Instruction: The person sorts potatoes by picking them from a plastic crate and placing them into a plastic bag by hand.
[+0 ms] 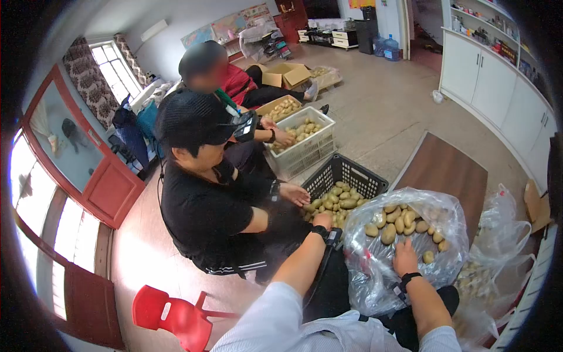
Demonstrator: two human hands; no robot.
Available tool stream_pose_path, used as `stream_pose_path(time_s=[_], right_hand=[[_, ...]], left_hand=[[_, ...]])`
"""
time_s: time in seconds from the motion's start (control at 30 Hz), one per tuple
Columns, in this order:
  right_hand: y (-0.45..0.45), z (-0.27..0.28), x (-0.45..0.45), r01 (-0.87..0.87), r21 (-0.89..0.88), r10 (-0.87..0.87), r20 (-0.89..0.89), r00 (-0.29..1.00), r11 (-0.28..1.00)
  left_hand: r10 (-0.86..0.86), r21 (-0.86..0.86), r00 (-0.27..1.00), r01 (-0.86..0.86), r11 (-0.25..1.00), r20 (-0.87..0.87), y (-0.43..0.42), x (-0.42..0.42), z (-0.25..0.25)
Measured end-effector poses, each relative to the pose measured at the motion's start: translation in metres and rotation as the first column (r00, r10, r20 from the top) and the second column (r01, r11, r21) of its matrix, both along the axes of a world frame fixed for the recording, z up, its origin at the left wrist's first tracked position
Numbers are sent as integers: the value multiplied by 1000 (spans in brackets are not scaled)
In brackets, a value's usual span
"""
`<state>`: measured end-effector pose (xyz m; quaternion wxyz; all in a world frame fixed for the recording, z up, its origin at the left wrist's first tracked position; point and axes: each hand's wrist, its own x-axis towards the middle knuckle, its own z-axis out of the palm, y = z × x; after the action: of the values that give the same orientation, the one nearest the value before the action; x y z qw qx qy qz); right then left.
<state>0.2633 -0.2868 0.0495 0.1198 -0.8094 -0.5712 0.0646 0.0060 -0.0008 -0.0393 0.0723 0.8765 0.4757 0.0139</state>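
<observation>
Potatoes, oval and yellow-brown, lie in a black perforated plastic crate by the left hand and, right of that crate, a clear plastic bag by the right hand, both grips too hidden to tell.

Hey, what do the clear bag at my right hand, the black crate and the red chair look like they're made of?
Clear bag: thin, glossy plastic film, judging by its see-through creases and highlights.
Black crate: probably rigid moulded plastic, given its regular wall openings; finish hard to judge.
Red chair: likely smooth, somewhat shiny plastic, from its even colour and rounded edges.
</observation>
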Motion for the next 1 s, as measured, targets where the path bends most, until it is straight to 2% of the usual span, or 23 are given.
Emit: stream_pose_path(time_s=[0.1,0.17,0.2,0.27,0.33,0.43,0.5,0.53,0.57,0.6,0.73,0.8,0.83,0.87,0.9,0.93,1.0], right_hand=[[-8,4,-2,-1,58,0,15,1000,998],[-12,0,0,-42,128,39,25,999,991],[-12,-2,1,-40,128,37,26,999,991],[-13,-4,2,7,33,-6,-16,1000,999],[-15,-2,2,9,28,-8,-13,1000,1000],[-22,-3,2,1,43,-1,-1,1000,999],[-27,-5,3,-11,63,10,6,1000,998],[-29,-5,5,-11,-23,11,-2,1000,1000],[-31,-5,6,-13,-108,12,-11,1000,994],[-33,-7,8,-13,-108,12,-10,1000,994],[-38,-19,12,10,-56,-16,-94,995,998],[-39,-20,13,30,-31,-34,-140,990,999],[-39,-10,10,46,-22,-49,-192,980,999],[-39,-4,8,62,-13,-64,-243,968,998],[-39,-7,9,63,-13,-64,-242,968,998],[-38,-12,10,88,52,-72,-245,967,995],[-31,-22,12,112,120,-80,-247,966,986]], left_hand=[[58,-59,998,-56,997,34,1,2,2],[50,-103,999,-50,993,-9,4,1,-1],[2,-72,997,-7,997,-76,5,1,-3],[17,-107,993,-29,994,-118,2,4,9],[30,-140,987,-53,989,-161,-3,5,24],[53,-126,982,-77,989,-181,-10,6,33],[57,-48,975,-69,996,-216,-9,6,27],[56,-48,975,-68,997,-215,-11,4,31],[104,-89,985,-117,989,-137,-12,2,35],[155,-134,986,-162,978,-62,-14,1,38],[163,-71,980,-172,982,-115,-19,3,55],[-125,-237,968,72,969,-216,-13,-2,67],[-125,-238,968,72,969,-216,-13,4,53],[365,-350,852,-235,907,374,-13,16,26],[685,-595,221,-358,719,694,-14,26,11],[685,-595,221,-358,719,694,-16,32,11],[549,-439,398,-337,833,735,-17,39,11]])
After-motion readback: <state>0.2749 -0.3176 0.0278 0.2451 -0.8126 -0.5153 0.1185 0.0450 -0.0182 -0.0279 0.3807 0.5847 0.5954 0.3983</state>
